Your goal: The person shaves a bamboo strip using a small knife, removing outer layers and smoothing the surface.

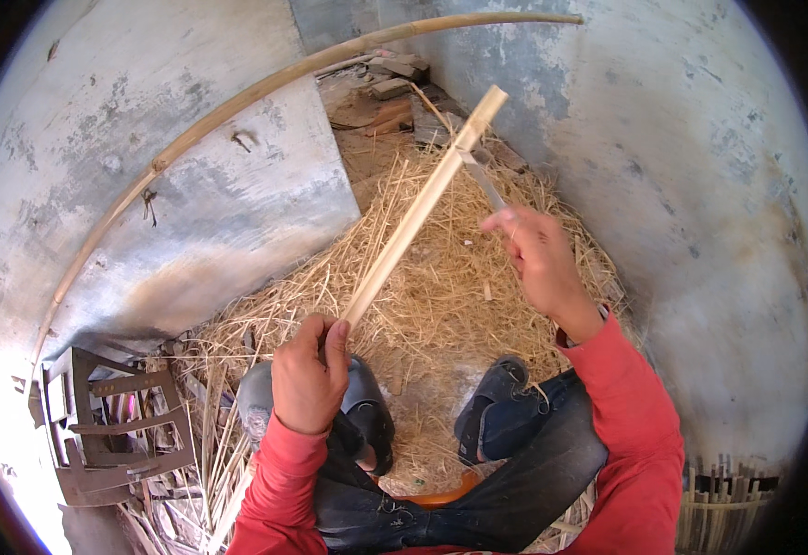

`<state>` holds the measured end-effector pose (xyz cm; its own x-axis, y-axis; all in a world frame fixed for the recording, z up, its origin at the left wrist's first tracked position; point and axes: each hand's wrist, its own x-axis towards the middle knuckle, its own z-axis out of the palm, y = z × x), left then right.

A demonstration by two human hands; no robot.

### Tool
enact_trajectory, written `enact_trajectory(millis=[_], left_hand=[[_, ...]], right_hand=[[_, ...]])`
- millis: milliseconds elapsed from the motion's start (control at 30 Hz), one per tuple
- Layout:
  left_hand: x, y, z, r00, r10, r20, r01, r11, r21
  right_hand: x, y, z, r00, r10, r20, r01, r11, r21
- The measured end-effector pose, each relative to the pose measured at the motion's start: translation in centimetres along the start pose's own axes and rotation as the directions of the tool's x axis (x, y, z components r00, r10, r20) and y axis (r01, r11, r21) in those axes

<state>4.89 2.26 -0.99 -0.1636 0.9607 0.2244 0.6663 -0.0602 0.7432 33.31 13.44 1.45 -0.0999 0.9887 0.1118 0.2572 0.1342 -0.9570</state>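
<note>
My left hand (310,377) is closed round the lower end of a pale bamboo strip (410,222), with the thumb on top. The strip slants up and away to the right. My right hand (539,255) grips a knife (485,181) whose blade reaches up to the strip near its far end and appears to touch it. The knife's handle is mostly hidden inside my fingers.
Straw-like shavings (441,296) cover the floor ahead of my shoes. A long bamboo pole (228,109) curves along the left wall. A broken dark frame (112,430) stands at left, beside loose strips (228,462). Several upright sticks (723,504) are at lower right; bricks (390,83) lie at the back.
</note>
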Motion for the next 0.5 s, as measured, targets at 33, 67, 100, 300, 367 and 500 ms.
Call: enact_trajectory(millis=[33,67,100,300,367,500], left_hand=[[0.1,0.2,-0.1,1.0,-0.005,-0.011,0.005,1.0,-0.02],[0.3,0.4,-0.1,1.0,-0.009,-0.021,0.008,0.999,-0.041],[0.3,0.4,0.0,0.999,-0.015,-0.03,0.014,0.998,-0.064],[0.3,-1.0,1.0,0.998,0.056,-0.036,-0.058,0.997,-0.049],[0.3,-0.2,1.2,1.0,0.014,-0.025,-0.017,0.995,-0.102],[0.4,0.4,1.2,1.0,0.005,-0.018,-0.006,0.997,-0.082]], right_hand=[[-0.3,-0.3,0.1,0.998,-0.068,0.004,0.068,0.996,-0.053],[-0.8,-0.5,0.2,0.991,-0.137,0.009,0.137,0.985,-0.104],[-1.3,-0.6,0.4,0.979,-0.202,0.019,0.203,0.967,-0.157],[-4.0,-1.4,3.1,0.958,-0.106,0.265,0.189,0.932,-0.309],[-4.6,-1.3,4.1,0.94,-0.128,0.315,0.237,0.911,-0.338],[-5.6,-0.8,5.6,0.902,-0.138,0.408,0.355,0.774,-0.524]])
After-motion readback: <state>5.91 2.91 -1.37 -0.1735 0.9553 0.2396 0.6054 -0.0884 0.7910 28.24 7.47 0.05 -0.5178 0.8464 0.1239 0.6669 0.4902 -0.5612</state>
